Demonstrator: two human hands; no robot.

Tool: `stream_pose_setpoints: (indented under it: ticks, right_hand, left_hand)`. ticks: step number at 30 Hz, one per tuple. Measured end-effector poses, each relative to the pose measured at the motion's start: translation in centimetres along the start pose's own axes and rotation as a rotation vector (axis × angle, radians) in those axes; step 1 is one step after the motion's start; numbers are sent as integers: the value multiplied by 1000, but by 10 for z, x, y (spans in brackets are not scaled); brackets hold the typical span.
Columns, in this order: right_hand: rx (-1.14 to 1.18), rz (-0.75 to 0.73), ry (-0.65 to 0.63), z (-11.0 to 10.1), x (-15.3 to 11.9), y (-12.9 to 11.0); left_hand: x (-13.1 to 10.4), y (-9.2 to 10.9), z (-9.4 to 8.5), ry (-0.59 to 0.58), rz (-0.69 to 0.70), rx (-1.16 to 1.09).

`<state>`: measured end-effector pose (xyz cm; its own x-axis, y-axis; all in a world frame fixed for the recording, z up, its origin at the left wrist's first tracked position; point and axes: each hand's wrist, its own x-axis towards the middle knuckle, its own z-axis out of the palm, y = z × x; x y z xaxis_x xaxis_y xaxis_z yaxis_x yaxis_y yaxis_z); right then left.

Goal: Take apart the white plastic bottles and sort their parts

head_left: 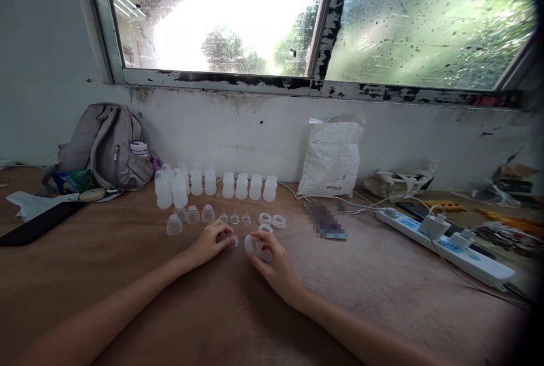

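- My right hand [276,269] is curved partway closed, thumb below and fingers above, clamped on a clear cup-shaped piece [250,245].
- I have that piece tipped on its side, its round rim turned toward my left hand; it sits just above the wooden table [340,292] or touches it, I cannot tell which.
- My left hand [211,243] is curled low over the table, thumb and forefinger drawn close about a small clear part [235,241].
- Whether those fingertips pinch the part or only touch it, I cannot tell.
- My two hands are near each other but apart, with a narrow gap between the small part and the cup-shaped piece.
- Just beyond my left hand stand three clear nipples [246,219] in a row, and clear domed caps [174,225] to their left.
- Beyond my right fingertips lie three white rings [279,226], the closest just beside them.
- Farther back, toward the wall [238,133], stand four open-looking bottles [255,187], with dome-topped bottles [164,194] grouped to their left.
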<state>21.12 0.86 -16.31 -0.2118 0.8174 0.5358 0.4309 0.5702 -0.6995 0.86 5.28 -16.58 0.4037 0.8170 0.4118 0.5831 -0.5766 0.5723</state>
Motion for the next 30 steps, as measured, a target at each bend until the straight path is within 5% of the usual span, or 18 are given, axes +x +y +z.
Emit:
stream_pose_setpoints:
  ticks: [5,15,21,25,30]
  right_hand:
    - [-9,9,-19,-2,-1,0]
    - [-38,-25,-18,-3,0,3]
    - [-164,-87,111,-39,25,39]
    - [-237,-84,-8,-65,34,68]
    - [-344,-121,-206,-69,33,77]
  left_hand:
    - [9,-25,-8,178,-98,66]
    - [12,-31,-10,109,-113,76]
    - [11,-32,-9,98,-118,61]
    - [12,-32,-9,97,-130,46]
    - [11,-32,-9,97,-159,43]
